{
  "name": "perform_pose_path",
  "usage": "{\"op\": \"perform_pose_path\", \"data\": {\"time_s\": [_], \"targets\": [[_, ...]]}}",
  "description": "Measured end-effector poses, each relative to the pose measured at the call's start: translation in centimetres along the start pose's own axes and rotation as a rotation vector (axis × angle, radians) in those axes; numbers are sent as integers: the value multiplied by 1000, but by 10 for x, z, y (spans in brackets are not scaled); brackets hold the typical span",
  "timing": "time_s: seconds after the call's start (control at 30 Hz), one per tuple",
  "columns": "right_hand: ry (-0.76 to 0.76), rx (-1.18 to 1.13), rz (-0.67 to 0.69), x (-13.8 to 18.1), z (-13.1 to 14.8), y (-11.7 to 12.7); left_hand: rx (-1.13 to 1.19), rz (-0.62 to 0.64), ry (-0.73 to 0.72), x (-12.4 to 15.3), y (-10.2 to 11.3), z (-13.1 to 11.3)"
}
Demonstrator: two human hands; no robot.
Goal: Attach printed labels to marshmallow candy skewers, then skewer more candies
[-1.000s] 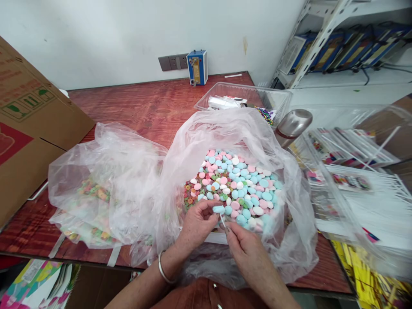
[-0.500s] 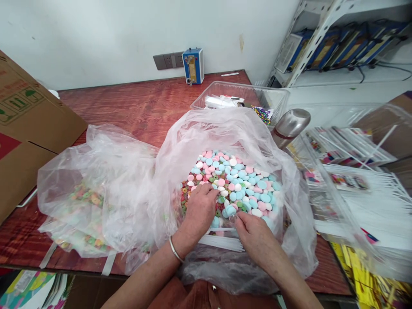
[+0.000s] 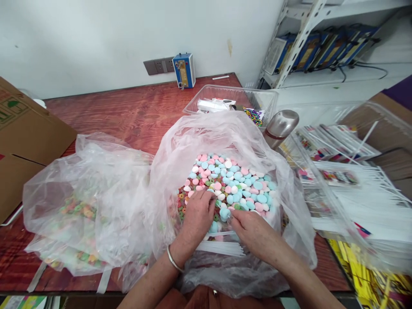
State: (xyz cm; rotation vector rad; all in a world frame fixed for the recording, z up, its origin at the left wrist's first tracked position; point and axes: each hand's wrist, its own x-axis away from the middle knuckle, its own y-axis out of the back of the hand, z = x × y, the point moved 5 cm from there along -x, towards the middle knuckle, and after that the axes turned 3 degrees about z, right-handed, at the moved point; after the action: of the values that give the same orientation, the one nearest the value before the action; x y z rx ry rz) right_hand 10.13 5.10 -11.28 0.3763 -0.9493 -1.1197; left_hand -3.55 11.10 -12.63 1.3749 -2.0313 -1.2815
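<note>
A clear plastic bag [image 3: 225,128] lies open in front of me, filled with several pastel pink, blue and white candy discs [image 3: 234,180] and small coloured rings [image 3: 183,201]. My left hand [image 3: 198,216] rests knuckles up on the candies, its fingers curled into the pile. My right hand [image 3: 252,229] sits beside it with fingertips pinched at a blue disc [image 3: 224,213]. White sticks [image 3: 219,247] lie in a bundle under both hands at the bag's near edge. A silver bangle [image 3: 174,262] circles my left wrist.
A second plastic bag [image 3: 83,201] of coloured rings lies to the left. A cardboard box [image 3: 22,141] stands at far left. Behind are a clear tub [image 3: 231,96] and a steel flask [image 3: 280,126]. A clear bin [image 3: 354,171] of white sticks sits right, on the red wooden table [image 3: 128,107].
One second ago both hands held a blue disc on a stick above the bag's edge. They have since gone down into the candy pile. The view shifted slightly right.
</note>
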Motion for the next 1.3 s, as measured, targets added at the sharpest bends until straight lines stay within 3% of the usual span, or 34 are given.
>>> {"op": "perform_pose_path", "data": {"time_s": [0.13, 0.23, 0.33, 0.4, 0.7, 1.07, 1.2, 1.3], "targets": [[62, -147, -96, 6, 0, -5, 255, -4, 145, -3, 7, 9], [91, -208, -172, 14, 1, -6, 538, -6, 330, -4, 7, 19], [100, -241, -209, 18, 2, -5, 854, 59, 535, -2, -1, 26], [112, -261, -209, 18, 2, -5, 967, 89, 595, 0, -3, 26], [93, -152, -179, 21, 1, -7, 1138, 115, 656, 5, -6, 20], [26, 309, -209, 29, 8, -19, 1154, 144, 679, 8, -15, 18], [34, 267, -239, 26, 5, -22, 1209, 185, 657, 11, -18, 13], [31, 126, -283, 21, 1, -26, 1290, 146, 658, 17, -20, 7]]}}
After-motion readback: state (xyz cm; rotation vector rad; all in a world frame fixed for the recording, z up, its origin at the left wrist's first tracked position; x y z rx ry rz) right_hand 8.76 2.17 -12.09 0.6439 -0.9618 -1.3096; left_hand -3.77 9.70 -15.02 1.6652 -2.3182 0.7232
